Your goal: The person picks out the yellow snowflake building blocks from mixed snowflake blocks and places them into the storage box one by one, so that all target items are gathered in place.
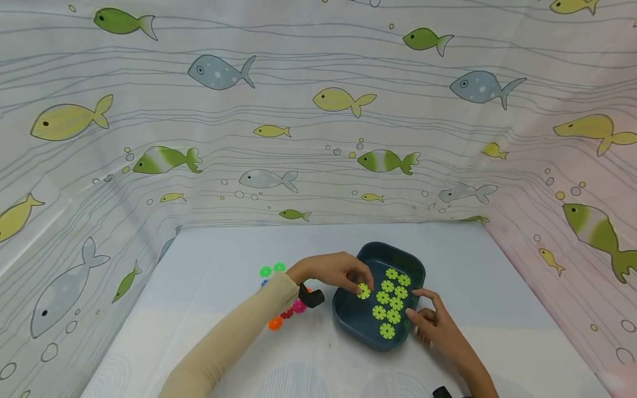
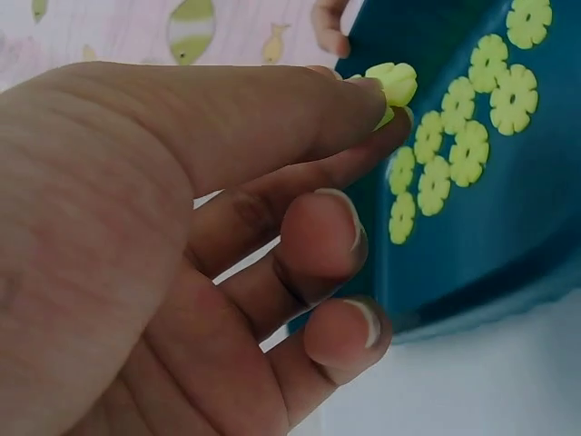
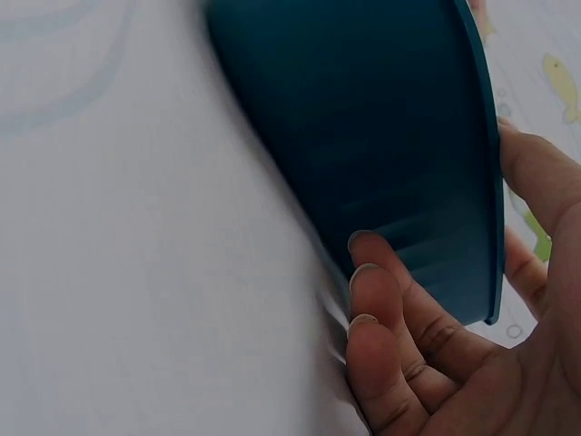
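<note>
In the head view my left hand (image 1: 343, 271) is over the left part of a dark blue-green tray (image 1: 355, 329). Between its thumb and forefinger it pinches a yellow-green flower-shaped disc (image 1: 364, 291), seen partly edge-on as a flower disc (image 2: 398, 84) in the left wrist view. Several matching flower discs (image 1: 387, 331) lie flat in two rough rows along the tray's right side. My right hand (image 1: 443, 326) holds the tray's right edge; in the right wrist view, fingers (image 3: 374, 295) of this hand lie curled by the tray's outer wall (image 3: 363, 145).
Left of the tray, partly hidden by the left forearm, lie loose flower discs: green (image 1: 266, 271), orange (image 1: 275, 323), pink (image 1: 299, 306) and others. A fish-patterned sheet (image 1: 298, 138) stands around the white table surface (image 1: 219, 254).
</note>
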Demonstrator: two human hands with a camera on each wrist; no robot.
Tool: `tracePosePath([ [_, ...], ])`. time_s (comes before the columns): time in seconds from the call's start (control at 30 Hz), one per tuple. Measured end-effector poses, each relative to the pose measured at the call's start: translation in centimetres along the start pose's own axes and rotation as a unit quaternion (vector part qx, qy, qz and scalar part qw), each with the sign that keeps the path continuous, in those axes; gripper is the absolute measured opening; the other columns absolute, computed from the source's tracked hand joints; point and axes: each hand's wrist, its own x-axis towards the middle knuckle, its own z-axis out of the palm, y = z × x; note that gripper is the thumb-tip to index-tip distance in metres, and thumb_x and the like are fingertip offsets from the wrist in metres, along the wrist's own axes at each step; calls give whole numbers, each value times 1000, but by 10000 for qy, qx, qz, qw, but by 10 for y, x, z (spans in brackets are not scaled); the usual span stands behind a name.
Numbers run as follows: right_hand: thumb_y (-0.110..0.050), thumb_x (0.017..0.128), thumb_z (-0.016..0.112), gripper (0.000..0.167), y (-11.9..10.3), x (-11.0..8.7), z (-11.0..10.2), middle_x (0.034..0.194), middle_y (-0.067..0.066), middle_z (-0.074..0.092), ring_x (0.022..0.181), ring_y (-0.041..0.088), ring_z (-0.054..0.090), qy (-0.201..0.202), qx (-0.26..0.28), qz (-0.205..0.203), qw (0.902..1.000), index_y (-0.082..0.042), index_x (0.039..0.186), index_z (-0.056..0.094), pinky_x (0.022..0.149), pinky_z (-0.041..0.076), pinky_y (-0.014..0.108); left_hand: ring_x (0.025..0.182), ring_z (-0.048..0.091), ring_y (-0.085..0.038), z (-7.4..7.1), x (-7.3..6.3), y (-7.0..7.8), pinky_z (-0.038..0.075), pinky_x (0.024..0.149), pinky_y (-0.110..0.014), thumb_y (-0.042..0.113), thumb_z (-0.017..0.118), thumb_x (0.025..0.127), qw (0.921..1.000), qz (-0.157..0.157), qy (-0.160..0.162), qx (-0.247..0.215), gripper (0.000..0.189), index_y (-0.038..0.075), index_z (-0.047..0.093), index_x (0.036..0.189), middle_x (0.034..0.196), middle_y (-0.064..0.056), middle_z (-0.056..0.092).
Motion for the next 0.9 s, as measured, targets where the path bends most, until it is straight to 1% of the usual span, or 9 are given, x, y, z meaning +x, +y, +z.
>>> tracePosePath([
  [0.07, -35, 103, 65, 60, 0, 0, 0, 90, 15, 65, 68, 28, 59, -14, 19, 4, 10000, -24, 152, 31, 54, 51, 38, 76, 63, -11, 1, 4, 1, 53, 70, -23, 10, 72, 97, 9999, -7, -67, -81, 24, 13, 72, 121, 105, 7, 70],
  [0.2, -35, 103, 64, 61, 1, 1, 0, 90, 15, 66, 69, 28, 59, -48, 39, -1, 10000, -24, 152, 30, 54, 52, 38, 74, 66, -25, 2, 10, 3, 54, 66, -24, 7, 73, 96, 9992, -32, -275, -300, 24, 9, 73, 120, 103, 2, 70],
  [0.3, -36, 103, 64, 61, 1, 1, 0, 91, 15, 65, 69, 29, 59, -57, 37, -4, 10000, -25, 153, 30, 55, 52, 38, 74, 67, -28, 4, 14, 3, 54, 66, -24, 6, 74, 95, 9987, -47, -415, -291, 23, 8, 73, 118, 102, 0, 70],
  [0.37, -36, 103, 64, 61, 1, 1, 0, 91, 15, 65, 69, 29, 59, -46, 41, 0, 10000, -25, 152, 30, 55, 52, 38, 73, 68, -25, 5, 17, 2, 55, 66, -24, 6, 75, 95, 9986, -60, -463, -245, 24, 6, 73, 119, 101, 1, 69],
  [0.5, -36, 103, 65, 60, 1, 1, 0, 90, 15, 66, 69, 29, 60, -37, 28, 40, 10000, -25, 152, 31, 55, 52, 38, 72, 66, -13, 7, 22, 2, 55, 68, -23, 7, 76, 94, 9986, -128, -501, -136, 25, 8, 74, 119, 101, 4, 68],
  [0.6, -36, 103, 65, 61, 1, 2, 0, 90, 14, 65, 69, 29, 60, -45, 22, 57, 10000, -26, 152, 30, 55, 52, 38, 74, 64, -6, 9, 25, 2, 55, 69, -22, 8, 77, 93, 9982, -186, -566, -90, 25, 9, 74, 119, 101, 6, 68],
  [0.73, -36, 103, 64, 61, 2, 2, 0, 91, 14, 66, 69, 29, 60, -62, 24, 28, 10000, -26, 152, 30, 56, 52, 38, 76, 63, -4, 13, 28, 3, 54, 70, -21, 6, 78, 92, 9972, -283, -680, -91, 26, 10, 75, 117, 100, 6, 68],
  [0.9, -34, 104, 63, 60, 1, 1, -1, 91, 15, 66, 69, 29, 60, -53, 38, 21, 10000, -25, 152, 29, 56, 52, 38, 80, 64, -3, 19, 34, 2, 54, 72, -20, 6, 80, 90, 9958, -393, -826, 15, 24, 14, 76, 112, 98, 9, 69],
])
